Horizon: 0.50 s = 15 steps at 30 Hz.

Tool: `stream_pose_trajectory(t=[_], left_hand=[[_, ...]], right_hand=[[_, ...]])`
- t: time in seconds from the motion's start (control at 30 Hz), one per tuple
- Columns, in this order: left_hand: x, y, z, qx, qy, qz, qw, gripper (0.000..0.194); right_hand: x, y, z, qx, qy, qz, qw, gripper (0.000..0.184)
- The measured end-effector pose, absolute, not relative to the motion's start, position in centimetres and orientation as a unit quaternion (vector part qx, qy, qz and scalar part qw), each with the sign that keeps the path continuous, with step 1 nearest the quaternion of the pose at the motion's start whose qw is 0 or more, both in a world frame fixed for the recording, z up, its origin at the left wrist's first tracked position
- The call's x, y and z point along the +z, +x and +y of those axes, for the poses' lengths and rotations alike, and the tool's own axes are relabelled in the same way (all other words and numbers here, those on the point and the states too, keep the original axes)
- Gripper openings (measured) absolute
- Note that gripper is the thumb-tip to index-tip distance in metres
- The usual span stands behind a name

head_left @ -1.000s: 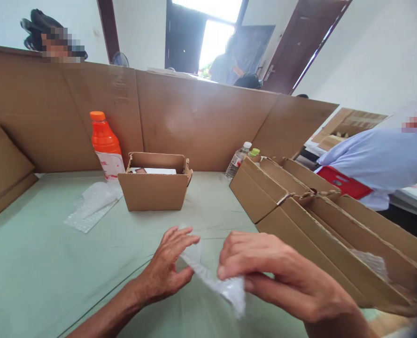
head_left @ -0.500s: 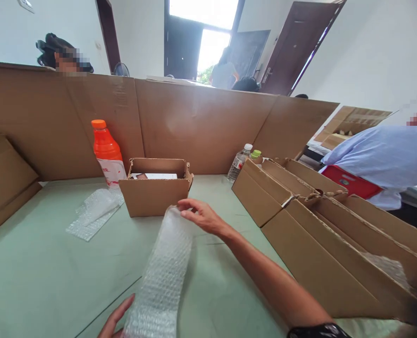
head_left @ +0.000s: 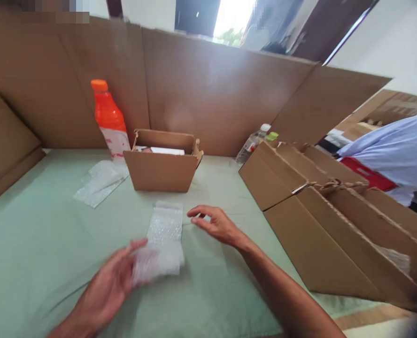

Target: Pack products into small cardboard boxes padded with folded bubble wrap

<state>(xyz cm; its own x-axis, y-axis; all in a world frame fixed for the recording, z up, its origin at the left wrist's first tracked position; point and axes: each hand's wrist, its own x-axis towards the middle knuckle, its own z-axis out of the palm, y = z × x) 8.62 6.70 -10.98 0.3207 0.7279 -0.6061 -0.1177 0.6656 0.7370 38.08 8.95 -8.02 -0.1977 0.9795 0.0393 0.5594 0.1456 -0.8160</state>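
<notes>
A strip of bubble wrap point(head_left: 166, 221) lies on the green cloth in front of me, its near end folded up toward its far part. My left hand point(head_left: 115, 274) holds that folded end at its left side, thumb above and fingers below, slightly smeared by motion. Just right of the strip's far part hovers my right hand point(head_left: 213, 224), thumb and fingers apart with nothing between them. Behind the strip stands an open cardboard box point(head_left: 163, 171) with a white item point(head_left: 168, 151) showing inside.
More bubble wrap point(head_left: 101, 182) lies left of the box, by an orange bottle point(head_left: 110, 115). Several cardboard boxes point(head_left: 321, 234) line the right side, with a clear bottle point(head_left: 252, 144) behind them. A cardboard wall point(head_left: 212, 89) borders the back. A person's blue sleeve point(head_left: 398, 141) is at right.
The bubble wrap's near end has been lifted and folded over, with my left hand coming farther into view. My right hand has let go of its far end. The view has tilted down.
</notes>
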Motion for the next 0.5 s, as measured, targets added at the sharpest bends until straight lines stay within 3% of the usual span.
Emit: stream_pose_trajectory(t=[0.13,0.3,0.4,0.5], left_hand=[[-9.4,10.4,9.2,0.301,0.197,0.470,0.806,0.064],[-10.3,9.4,7.8,0.291,0.325,0.492,0.753,0.073],[-11.4,8.0,6.5,0.288,0.540,0.506,0.608,0.056],[-12.8,6.6,5.7,0.290,0.759,0.457,0.363,0.040]], right_hand=[[-8.9,39.2,7.7,0.334,-0.606,-0.656,0.301,0.024],[-9.7,37.9,5.0,0.314,-0.562,-0.706,0.294,0.023],[-10.4,35.1,3.7,0.264,-0.452,-0.809,0.266,0.033],[-11.6,32.3,3.1,0.206,-0.416,-0.865,0.190,0.042]])
